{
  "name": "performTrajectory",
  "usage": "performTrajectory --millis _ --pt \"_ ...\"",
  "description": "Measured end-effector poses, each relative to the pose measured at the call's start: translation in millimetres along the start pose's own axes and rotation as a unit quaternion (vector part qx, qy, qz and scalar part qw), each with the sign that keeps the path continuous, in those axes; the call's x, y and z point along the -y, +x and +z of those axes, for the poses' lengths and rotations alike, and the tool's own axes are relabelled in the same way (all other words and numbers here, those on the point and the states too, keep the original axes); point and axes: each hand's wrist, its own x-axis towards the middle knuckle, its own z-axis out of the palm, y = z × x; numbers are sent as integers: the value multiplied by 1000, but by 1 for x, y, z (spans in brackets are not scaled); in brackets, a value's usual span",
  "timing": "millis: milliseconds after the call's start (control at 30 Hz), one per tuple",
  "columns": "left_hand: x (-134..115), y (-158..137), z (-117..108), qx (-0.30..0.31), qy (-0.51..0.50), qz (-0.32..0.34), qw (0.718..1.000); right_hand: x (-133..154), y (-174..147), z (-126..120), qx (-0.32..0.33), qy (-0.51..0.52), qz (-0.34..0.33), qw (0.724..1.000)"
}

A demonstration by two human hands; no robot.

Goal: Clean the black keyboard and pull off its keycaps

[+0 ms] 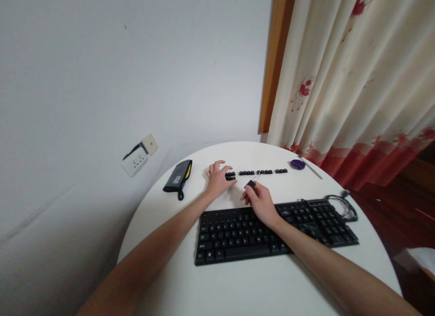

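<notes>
My left hand (217, 181) rests on the far part of the table with its fingers apart. Its thumb and forefinger reach around a small two-row group of black keycaps (230, 174); I cannot tell whether they touch. In my right hand (260, 200) is a keycap puller (250, 184), its black handle pinched by thumb and fingers and its thin wires pointing away toward the keycap row (247, 173). A black keyboard (238, 232) lies below both hands, partly covered by my right hand and forearm. Some of its top-row keys look bare.
A dark grey pouch (179, 174) with a wrist loop lies at the left. More keycaps (281, 171) continue the row rightward to a purple cloth (297, 164) and a pale stick (311, 167). The coiled keyboard cable (345, 207) sits near the right edge of the round white table (163, 248).
</notes>
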Motion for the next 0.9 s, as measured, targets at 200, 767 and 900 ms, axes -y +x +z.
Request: performTrajectory --millis 200,767,900 --pt "0 0 1 -8 11 -7 1000 0 0 0 -1 -1 -1 1000" --pt "16 3 -13 -51 -18 -11 998 -3 1 0 -2 -3 -5 1000" --pt "39 11 -36 -79 -72 -3 994 -3 1 0 -2 1 -4 1000"
